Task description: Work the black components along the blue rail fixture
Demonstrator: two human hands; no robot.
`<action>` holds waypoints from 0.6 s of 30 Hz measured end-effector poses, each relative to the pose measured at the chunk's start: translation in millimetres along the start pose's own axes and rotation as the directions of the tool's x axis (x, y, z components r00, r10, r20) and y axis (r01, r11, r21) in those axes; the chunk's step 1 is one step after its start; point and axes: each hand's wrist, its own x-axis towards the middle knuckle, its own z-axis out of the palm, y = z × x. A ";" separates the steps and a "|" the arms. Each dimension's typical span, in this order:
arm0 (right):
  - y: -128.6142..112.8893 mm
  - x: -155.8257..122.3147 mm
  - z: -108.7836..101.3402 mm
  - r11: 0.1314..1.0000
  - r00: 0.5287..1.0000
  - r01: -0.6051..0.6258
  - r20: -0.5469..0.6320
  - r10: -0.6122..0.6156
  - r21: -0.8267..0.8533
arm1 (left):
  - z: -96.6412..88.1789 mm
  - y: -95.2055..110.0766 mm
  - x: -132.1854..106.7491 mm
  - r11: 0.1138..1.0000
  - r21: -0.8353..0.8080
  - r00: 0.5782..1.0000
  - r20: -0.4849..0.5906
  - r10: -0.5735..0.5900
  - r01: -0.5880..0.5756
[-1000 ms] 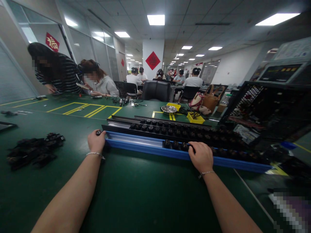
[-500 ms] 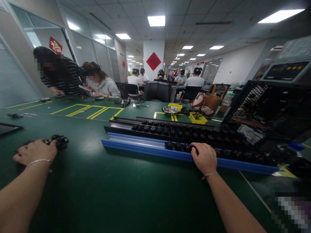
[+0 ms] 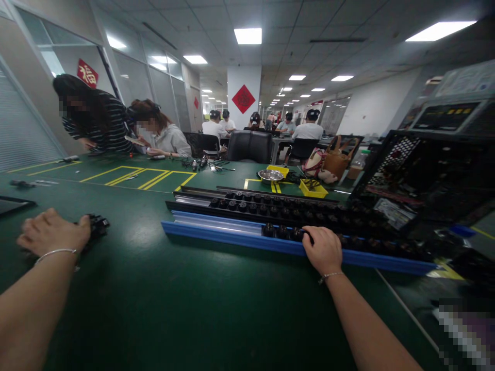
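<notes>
Blue channel [image 3: 228, 242] lies lengthwise left to right, its right end slanting nearer. Left hand [image 3: 54, 232] spreads over black parts [image 3: 99, 225] (grip hidden); right hand [image 3: 324, 251] curls at round black pieces [image 3: 284, 233] inside the channel, its grip unclear. Beyond sit a metal bowl [image 3: 270, 176] and a yellow tray [image 3: 315, 193] holding dark items, all on a green table [image 3: 232, 309]; a white wall [image 3: 371, 111] backs the room.

Green tabletop [image 3: 232, 314], yellow tape lines [image 3: 186, 182] across it; blue rail [image 3: 232, 242], dark rails [image 3: 185, 206] just behind; loose black parts [image 3: 98, 225] at left; metal bowl [image 3: 270, 176], yellow tray [image 3: 315, 192] beyond
</notes>
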 end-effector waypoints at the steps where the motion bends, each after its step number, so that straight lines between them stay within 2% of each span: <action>1: -0.2 -0.1 0.1 1.000 1.000 -0.001 -0.002 0.001 -0.001 | 2.1 13.5 -5.2 0.998 -0.023 0.989 -0.134 0.061 -0.065; 3: -0.6 -0.3 0.5 1.000 1.000 -0.005 -0.005 0.005 -0.009 | 7.1 48.6 -18.9 0.975 -0.097 0.953 -0.251 0.169 -0.198; 4: -0.8 -0.4 0.6 1.000 1.000 -0.007 -0.008 0.007 -0.016 | 9.1 69.2 -29.3 0.947 -0.128 0.934 -0.247 0.258 -0.296; 5: -1.0 -0.6 0.7 1.000 1.000 -0.007 -0.012 0.007 -0.023 | 10.6 90.9 -43.1 0.895 -0.156 0.895 -0.238 0.377 -0.418; 6: -1.1 -0.7 0.7 1.000 1.000 -0.006 -0.014 0.006 -0.029 | 11.3 112.8 -61.1 0.820 -0.193 0.836 -0.244 0.492 -0.539; 8: -1.3 -0.9 0.6 0.999 1.000 -0.002 -0.018 0.001 -0.035 | 11.1 153.6 -109.2 0.646 -0.303 0.710 -0.210 0.672 -0.701; 11: -1.1 -1.0 0.0 0.999 1.000 0.005 -0.014 -0.005 -0.038 | 10.5 198.2 -199.4 0.398 -0.529 0.532 -0.124 0.838 -0.749; 13: -0.9 -1.1 -0.5 0.999 1.000 0.009 -0.011 -0.009 -0.039 | 12.4 215.4 -255.7 0.247 -0.625 0.383 -0.091 0.919 -0.741; 14: -0.9 -1.1 -0.8 0.999 1.000 0.011 -0.009 -0.012 -0.039 | 14.1 221.1 -279.1 0.200 -0.646 0.320 -0.072 0.945 -0.736; 16: -0.7 -1.1 -0.9 0.999 1.000 0.018 -0.010 -0.018 -0.038 | 18.4 228.2 -313.2 0.189 -0.658 0.264 -0.016 0.964 -0.729; 18: -0.6 -1.1 -0.7 0.999 1.000 0.012 -0.007 -0.012 -0.045 | 22.4 231.3 -331.4 0.213 -0.644 0.231 0.059 0.971 -0.735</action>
